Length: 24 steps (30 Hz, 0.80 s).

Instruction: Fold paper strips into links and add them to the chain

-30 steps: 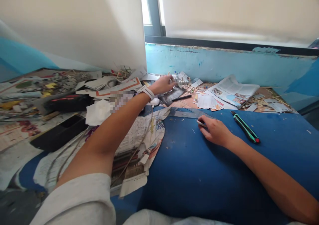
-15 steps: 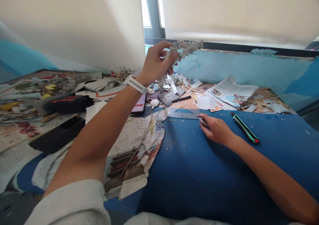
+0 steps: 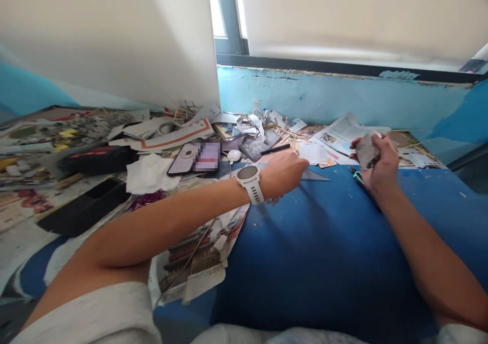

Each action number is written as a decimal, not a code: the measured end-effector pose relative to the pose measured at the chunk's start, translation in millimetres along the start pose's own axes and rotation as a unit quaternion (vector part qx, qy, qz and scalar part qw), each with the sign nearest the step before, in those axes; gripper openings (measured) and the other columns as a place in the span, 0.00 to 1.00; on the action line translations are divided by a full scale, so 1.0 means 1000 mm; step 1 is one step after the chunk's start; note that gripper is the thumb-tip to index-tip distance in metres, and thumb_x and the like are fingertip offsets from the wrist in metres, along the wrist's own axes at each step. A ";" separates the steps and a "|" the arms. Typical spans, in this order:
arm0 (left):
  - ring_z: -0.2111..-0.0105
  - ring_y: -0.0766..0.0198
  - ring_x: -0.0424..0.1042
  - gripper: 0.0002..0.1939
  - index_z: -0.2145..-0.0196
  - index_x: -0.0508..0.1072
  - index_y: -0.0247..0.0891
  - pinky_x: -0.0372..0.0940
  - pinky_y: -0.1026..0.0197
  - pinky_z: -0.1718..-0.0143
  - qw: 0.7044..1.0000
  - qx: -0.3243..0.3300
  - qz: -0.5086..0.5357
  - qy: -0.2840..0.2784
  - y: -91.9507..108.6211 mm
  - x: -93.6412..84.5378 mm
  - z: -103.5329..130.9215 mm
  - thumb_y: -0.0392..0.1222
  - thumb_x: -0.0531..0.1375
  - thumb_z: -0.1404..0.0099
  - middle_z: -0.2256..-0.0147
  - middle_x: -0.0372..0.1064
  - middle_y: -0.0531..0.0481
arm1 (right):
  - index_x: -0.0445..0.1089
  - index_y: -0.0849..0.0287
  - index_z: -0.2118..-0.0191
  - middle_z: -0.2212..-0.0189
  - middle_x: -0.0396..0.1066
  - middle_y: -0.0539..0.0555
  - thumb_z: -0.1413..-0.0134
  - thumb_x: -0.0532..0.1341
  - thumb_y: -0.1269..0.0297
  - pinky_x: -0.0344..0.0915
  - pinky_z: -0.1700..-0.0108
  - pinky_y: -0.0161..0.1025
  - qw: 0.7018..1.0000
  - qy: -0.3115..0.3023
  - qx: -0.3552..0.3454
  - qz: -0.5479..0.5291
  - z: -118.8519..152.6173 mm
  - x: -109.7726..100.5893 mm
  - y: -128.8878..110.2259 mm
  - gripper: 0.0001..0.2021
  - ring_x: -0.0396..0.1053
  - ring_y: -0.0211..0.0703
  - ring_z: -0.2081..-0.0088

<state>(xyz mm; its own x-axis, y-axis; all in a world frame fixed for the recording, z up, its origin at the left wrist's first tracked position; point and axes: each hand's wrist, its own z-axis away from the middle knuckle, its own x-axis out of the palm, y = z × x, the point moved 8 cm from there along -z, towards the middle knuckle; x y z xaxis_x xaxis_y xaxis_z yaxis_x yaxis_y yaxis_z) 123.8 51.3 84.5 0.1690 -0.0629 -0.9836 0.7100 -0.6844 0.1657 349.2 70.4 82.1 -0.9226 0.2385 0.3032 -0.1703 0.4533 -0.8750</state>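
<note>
My left hand (image 3: pixel 285 174) is closed over the blue tabletop, its back turned to me. Bits of the grey folded-paper chain (image 3: pixel 275 200) peek out below the wrist; the rest is hidden by the hand. Beside the fingers lies a clear set square (image 3: pixel 316 176), partly covered. Raised at the right, my right hand (image 3: pixel 383 161) grips a grey-white block (image 3: pixel 368 151) between thumb and fingers; what it is made of is unclear. Under that wrist, a black and green utility knife (image 3: pixel 357 177) lies partly hidden on the table.
Several paper scraps and thin sticks (image 3: pixel 285 130) cover the back edge, near a black pen (image 3: pixel 275 149) and newspaper (image 3: pixel 337 136). Left of the hands are a phone (image 3: pixel 181 158), a white tissue (image 3: pixel 150 174), a black case (image 3: pixel 82 206) and torn newspaper (image 3: pixel 190 262) on the blue table (image 3: pixel 305 268).
My left hand has come down from beside the window with the paper chain, to above the table. My right hand has left the set square and risen to the right, showing the grey-white block.
</note>
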 end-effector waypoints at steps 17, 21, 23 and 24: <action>0.60 0.46 0.79 0.38 0.31 0.64 0.45 0.69 0.54 0.61 0.981 0.070 0.081 -0.160 0.017 0.059 0.027 0.47 0.63 0.38 0.61 0.80 0.42 | 0.76 0.57 0.68 0.75 0.73 0.49 0.60 0.79 0.53 0.63 0.73 0.36 0.961 -0.122 0.227 0.100 0.038 0.033 0.054 0.18 0.68 0.39 0.74; 0.64 0.52 0.80 0.23 0.45 0.76 0.38 0.72 0.57 0.61 0.970 0.027 0.176 -0.165 0.010 0.061 0.022 0.41 0.60 0.38 0.66 0.80 0.44 | 0.77 0.58 0.69 0.76 0.73 0.49 0.61 0.79 0.49 0.60 0.74 0.36 0.952 -0.135 0.247 0.120 0.042 0.036 0.057 0.20 0.67 0.38 0.75; 0.71 0.59 0.79 0.22 0.43 0.72 0.38 0.72 0.61 0.68 0.956 -0.002 0.236 -0.171 0.000 0.057 0.017 0.45 0.56 0.32 0.67 0.79 0.47 | 0.76 0.58 0.69 0.77 0.72 0.48 0.61 0.78 0.47 0.59 0.75 0.36 0.952 -0.133 0.247 0.119 0.042 0.035 0.057 0.21 0.65 0.37 0.76; 0.71 0.60 0.79 0.22 0.43 0.71 0.38 0.72 0.62 0.70 0.933 -0.048 0.325 -0.148 -0.009 0.052 0.014 0.46 0.56 0.32 0.65 0.79 0.46 | 0.75 0.57 0.69 0.77 0.72 0.48 0.60 0.78 0.46 0.59 0.75 0.36 0.954 -0.130 0.246 0.116 0.042 0.034 0.058 0.22 0.65 0.37 0.77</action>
<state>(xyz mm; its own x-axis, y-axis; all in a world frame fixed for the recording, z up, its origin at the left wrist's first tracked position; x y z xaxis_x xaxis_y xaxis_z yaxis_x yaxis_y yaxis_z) 116.6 44.5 30.7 0.3985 -0.6502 -0.6469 0.5835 -0.3645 0.7258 293.3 68.6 26.1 -0.9990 0.0337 0.0310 -0.0329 -0.0580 -0.9978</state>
